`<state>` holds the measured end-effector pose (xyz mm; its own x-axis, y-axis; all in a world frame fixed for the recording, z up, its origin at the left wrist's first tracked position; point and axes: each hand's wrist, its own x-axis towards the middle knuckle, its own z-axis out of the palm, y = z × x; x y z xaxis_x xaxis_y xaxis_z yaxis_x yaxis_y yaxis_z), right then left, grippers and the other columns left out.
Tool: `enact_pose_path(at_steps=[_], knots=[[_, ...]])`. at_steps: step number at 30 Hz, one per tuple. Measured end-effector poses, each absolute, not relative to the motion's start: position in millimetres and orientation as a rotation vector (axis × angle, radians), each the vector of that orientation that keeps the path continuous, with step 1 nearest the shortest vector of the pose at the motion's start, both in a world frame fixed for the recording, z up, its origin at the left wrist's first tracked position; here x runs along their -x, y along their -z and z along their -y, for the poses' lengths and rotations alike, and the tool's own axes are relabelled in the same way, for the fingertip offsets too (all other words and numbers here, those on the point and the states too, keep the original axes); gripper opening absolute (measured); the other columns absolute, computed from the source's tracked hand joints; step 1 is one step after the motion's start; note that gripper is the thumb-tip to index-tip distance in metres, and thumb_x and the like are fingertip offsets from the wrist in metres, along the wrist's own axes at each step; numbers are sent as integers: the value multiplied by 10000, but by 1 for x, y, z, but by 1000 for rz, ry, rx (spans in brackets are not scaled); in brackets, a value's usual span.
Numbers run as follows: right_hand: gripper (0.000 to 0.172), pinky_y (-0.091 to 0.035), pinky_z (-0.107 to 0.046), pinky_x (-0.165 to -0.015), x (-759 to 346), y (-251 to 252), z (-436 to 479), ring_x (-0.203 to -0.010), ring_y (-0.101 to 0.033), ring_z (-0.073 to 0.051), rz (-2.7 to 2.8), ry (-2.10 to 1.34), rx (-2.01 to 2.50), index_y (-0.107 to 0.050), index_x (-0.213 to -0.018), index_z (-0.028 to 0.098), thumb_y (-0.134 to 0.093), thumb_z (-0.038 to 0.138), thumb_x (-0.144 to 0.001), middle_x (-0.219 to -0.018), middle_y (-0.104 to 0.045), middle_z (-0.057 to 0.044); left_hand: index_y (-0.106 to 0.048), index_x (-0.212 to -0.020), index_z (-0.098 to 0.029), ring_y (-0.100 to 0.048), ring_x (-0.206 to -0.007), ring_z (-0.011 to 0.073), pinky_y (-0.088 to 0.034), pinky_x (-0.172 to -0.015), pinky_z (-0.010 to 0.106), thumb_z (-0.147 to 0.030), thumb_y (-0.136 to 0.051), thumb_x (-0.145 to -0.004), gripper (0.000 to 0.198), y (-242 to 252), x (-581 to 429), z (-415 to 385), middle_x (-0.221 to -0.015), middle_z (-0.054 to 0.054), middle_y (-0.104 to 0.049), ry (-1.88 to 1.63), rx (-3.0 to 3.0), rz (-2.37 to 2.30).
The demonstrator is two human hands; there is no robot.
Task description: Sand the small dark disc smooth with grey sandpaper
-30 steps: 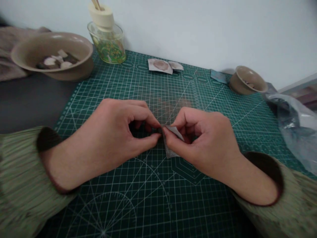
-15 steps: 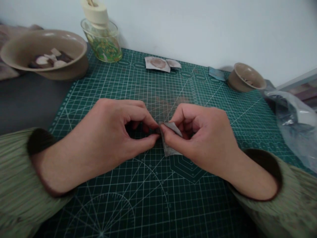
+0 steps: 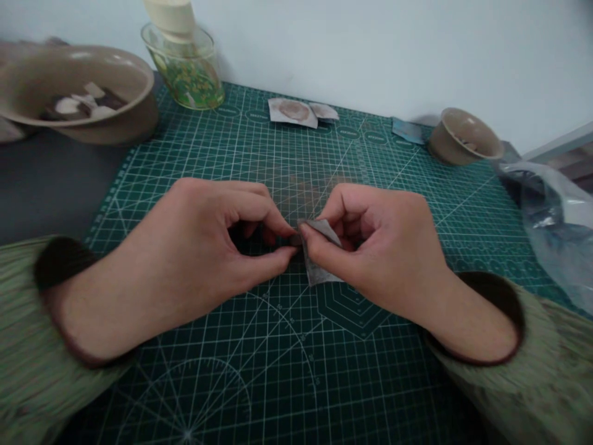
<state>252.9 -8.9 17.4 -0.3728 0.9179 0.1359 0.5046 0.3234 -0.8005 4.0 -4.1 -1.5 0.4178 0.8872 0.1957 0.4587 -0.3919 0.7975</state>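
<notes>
Thumb and index finger of the left hand [image 3: 199, 238] pinch a small dark piece [image 3: 295, 240] by its end, with a rounded gap between them and the other fingers curled behind. The right hand [image 3: 389, 238] pinches a bent grey sheet [image 3: 319, 272] between thumb and index finger; its remaining fingers curl toward the palm. The sheet's edge meets the small piece where the two hands come together, above the middle of a green cutting mat [image 3: 278, 383]. How much of the piece the sheet covers cannot be told. Both wrists come out of wide green sleeves [image 3: 60, 334].

Beyond the hands, a white paper square [image 3: 293, 111] with a round brown mark lies near the mat's far edge, a smaller scrap [image 3: 324, 111] just beside it. At the far left, a large brown bowl [image 3: 136, 117] contains pale and dark pieces [image 3: 69, 106], too blurred to name. Near it stands a patterned green glass container [image 3: 189, 80] with a cream top [image 3: 172, 21]. To the far right, a flat blue piece [image 3: 408, 131] lies just beside a small brown bowl [image 3: 442, 145], and a clear plastic bag [image 3: 551, 228] rests along the mat's right side.
</notes>
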Motion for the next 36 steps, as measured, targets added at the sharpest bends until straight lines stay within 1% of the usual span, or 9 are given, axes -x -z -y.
enact_pose_path(at_steps=[7,14,16,19,22,26,31,34,36], knots=[[322,-479,-326,-616,-253,-15,9,-549,-532,-127,2001,-930,1211,-615,-797,294,-840,181,-998,-644,-610,85,-948,-909,-335,-760,-731,143,-505,-662,295,-284,-880,-1004,127,3,-2,6,-872,-68,-877,-842,-2049,-1131],[334,-494,-331,-673,-251,-12,8,-657,-664,-159,1958,-924,1215,-614,-796,288,-862,213,-1006,-670,-651,65,-937,-895,-325,-748,-720,153,-500,-654,297,-303,-876,-1033,152,5,-2,6,-870,-53,-875,-859,-2051,-1119],[345,-509,-335,-694,-252,-12,8,-664,-668,-164,1942,-924,1210,-616,-790,287,-878,222,-1005,-666,-647,63,-932,-887,-320,-750,-721,156,-502,-650,292,-320,-879,-1039,161,8,-1,6,-876,-46,-876,-866,-2052,-1119],[342,-479,-334,-642,-253,-13,8,-642,-651,-163,1948,-989,1207,-615,-790,290,-871,212,-1004,-656,-637,62,-954,-939,-316,-793,-770,191,-564,-671,278,-390,-908,-1049,140,14,1,8,-866,-22,-858,-851,-2018,-1189],[351,-488,-339,-654,-254,-13,7,-637,-629,-166,1937,-944,1225,-614,-778,293,-873,211,-1000,-642,-618,60,-983,-1062,-317,-863,-891,253,-656,-723,280,-460,-937,-1050,150,19,4,13,-867,4,-848,-837,-1956,-1278],[339,-476,-333,-632,-254,-13,7,-635,-626,-164,1936,-987,1227,-615,-781,293,-860,205,-998,-649,-635,57,-992,-1124,-326,-888,-953,275,-697,-756,283,-489,-937,-1047,188,21,6,17,-881,11,-852,-819,-1947,-1291],[359,-488,-323,-651,-256,-12,7,-621,-614,-152,1954,-963,1210,-601,-778,290,-863,216,-1011,-647,-618,67,-1001,-1124,-328,-867,-918,254,-675,-740,272,-494,-941,-1057,188,15,3,14,-886,6,-853,-801,-1972,-1268],[360,-455,-319,-618,-259,-10,6,-594,-594,-145,1992,-971,1237,-610,-776,285,-859,187,-1016,-642,-614,71,-997,-1014,-339,-790,-781,178,-593,-689,252,-411,-913,-1064,121,9,2,9,-892,-25,-864,-794,-2026,-1170],[362,-462,-324,-633,-262,-10,5,-574,-556,-139,2006,-901,1272,-623,-770,282,-866,162,-1009,-637,-610,72,-986,-944,-347,-734,-710,132,-527,-649,249,-341,-897,-1049,138,7,2,6,-886,-52,-867,-809,-2048,-1109]])
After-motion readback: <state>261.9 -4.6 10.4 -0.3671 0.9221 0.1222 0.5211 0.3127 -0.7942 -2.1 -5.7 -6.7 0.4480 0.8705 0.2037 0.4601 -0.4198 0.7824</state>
